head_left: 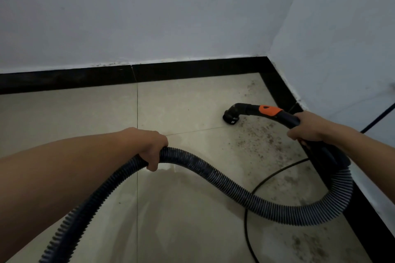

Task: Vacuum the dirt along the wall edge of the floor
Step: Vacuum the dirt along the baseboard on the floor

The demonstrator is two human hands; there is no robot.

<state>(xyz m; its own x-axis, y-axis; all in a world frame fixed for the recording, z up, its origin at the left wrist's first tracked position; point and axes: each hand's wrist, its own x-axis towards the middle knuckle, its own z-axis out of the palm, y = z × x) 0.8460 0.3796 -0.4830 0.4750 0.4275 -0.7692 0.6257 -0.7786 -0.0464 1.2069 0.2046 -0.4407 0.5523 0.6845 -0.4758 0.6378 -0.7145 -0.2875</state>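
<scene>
Right hand (pixel 307 127) curled round the wand (pixel 270 111), whose nozzle (pixel 230 118) points away leftward; dirt (pixel 265 136) lies beneath the wand, between nozzle and hand; left hand (pixel 152 147) clasps the hose (pixel 213 172).

Your nozzle (pixel 230 118) sits on the floor (pixel 85 117) near its far right corner, with dirt (pixel 265 136) spread from it along the right wall edge. Your right hand (pixel 307 128) grips the wand (pixel 284 116) behind the nozzle, your left hand (pixel 152 149) grips the hose (pixel 235 190) further left, and between them a cable (pixel 254 186) crosses beneath the hose
</scene>
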